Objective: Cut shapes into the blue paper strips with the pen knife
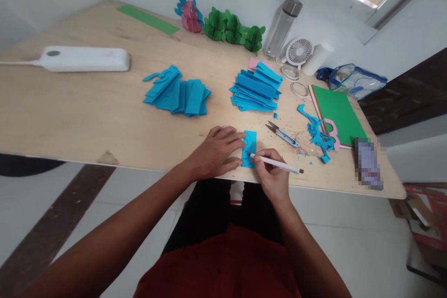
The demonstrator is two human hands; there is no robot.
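A small blue paper piece (250,142) lies at the table's front edge with dark curved lines drawn on it. My left hand (218,151) rests flat beside it, fingers stretched out and the tips pressing its left side. In my right hand (273,174) is a white pen (275,162), its tip touching the paper. Thread snips (282,134) lie just right of the paper. Beyond my hands are a stack of blue paper strips (256,88) and a fanned pile of blue paper pieces (178,93).
Blue paper scraps (317,132), a pink paper cutout (331,132), green sheets (337,111) and a phone (368,163) lie to the right. Along the wall stand green paper figures (232,28), a glass bottle (282,28) and a small fan (298,51). A white power strip (85,59) is left.
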